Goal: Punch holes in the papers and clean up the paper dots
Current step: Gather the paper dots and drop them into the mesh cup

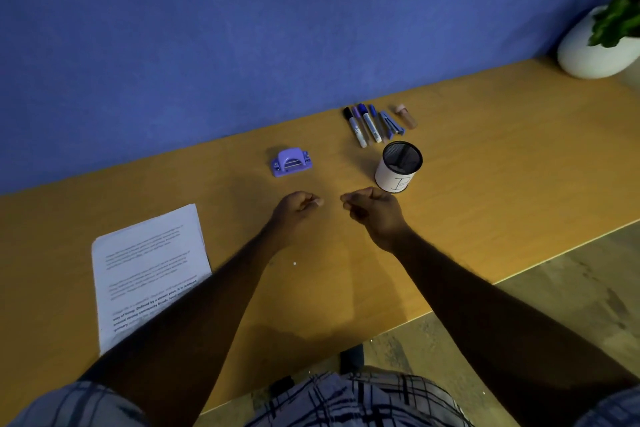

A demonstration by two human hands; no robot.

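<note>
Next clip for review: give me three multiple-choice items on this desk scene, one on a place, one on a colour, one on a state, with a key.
1. Where does the stack of papers lie relative to the hole punch?
A. nearer the person, to the left
B. beside the mesh cup
C. against the wall

2. What colour is the hole punch?
A. red
B. purple
C. green

3. How are both hands?
A. flat on the papers
B. loosely closed above the desk
C. gripping markers

Key: 1 A, papers lie under the left forearm; 2 B, purple body; 3 B, left hand and right hand have curled fingers.

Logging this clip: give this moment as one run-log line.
left hand: curled, over desk | right hand: curled, beside pen cup | hole punch: untouched | papers: stacked left | paper dot: on desk
</note>
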